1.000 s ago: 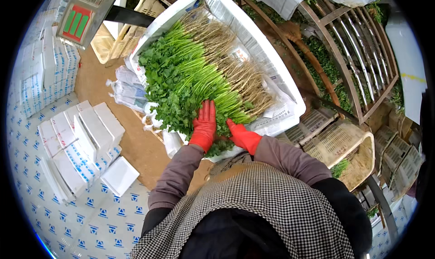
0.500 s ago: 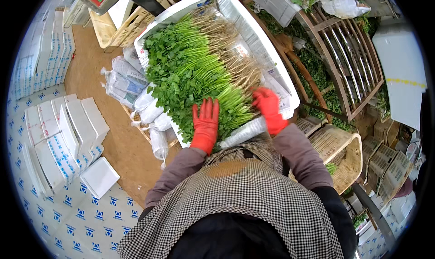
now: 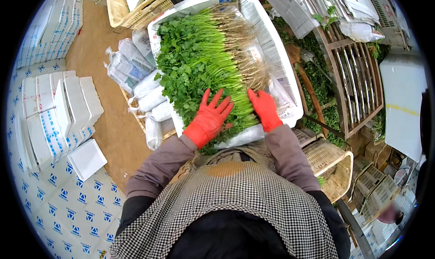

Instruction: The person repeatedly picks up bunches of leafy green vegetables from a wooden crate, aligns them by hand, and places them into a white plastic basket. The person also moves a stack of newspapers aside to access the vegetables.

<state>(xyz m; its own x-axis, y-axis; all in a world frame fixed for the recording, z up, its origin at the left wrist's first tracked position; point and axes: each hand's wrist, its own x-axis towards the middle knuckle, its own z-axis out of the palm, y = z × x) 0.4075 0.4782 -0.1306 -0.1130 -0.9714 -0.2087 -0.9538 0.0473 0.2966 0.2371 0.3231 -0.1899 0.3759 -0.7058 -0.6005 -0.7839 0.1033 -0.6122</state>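
A thick layer of coriander-like greens [image 3: 195,59] lies in a white foam box [image 3: 285,55] lined with newspaper. Leaves point left; the bright green stems lead to stringy brown roots [image 3: 251,68] on the right. My left hand [image 3: 208,119], in a red glove, rests on the near leaves and stems with its fingers spread. My right hand [image 3: 264,108], also red-gloved, lies against the near stem bases just below the roots. Its fingers look stretched out and close together, the tips partly among the stems. Newspaper shows under the near greens.
Wrapped bundles [image 3: 147,91] lie left of the box, near a yellow plastic crate [image 3: 136,14]. Stacked white foam boxes [image 3: 59,114] stand farther left. On the right are a slatted wooden rack [image 3: 353,73], loose greens on the ground and another crate [image 3: 333,168].
My left hand has moved right across the greens, from the leaves toward the stems, its fingers spreading. My right hand has gone from curled at the roots to straighter against the stem bases. The view has shifted.
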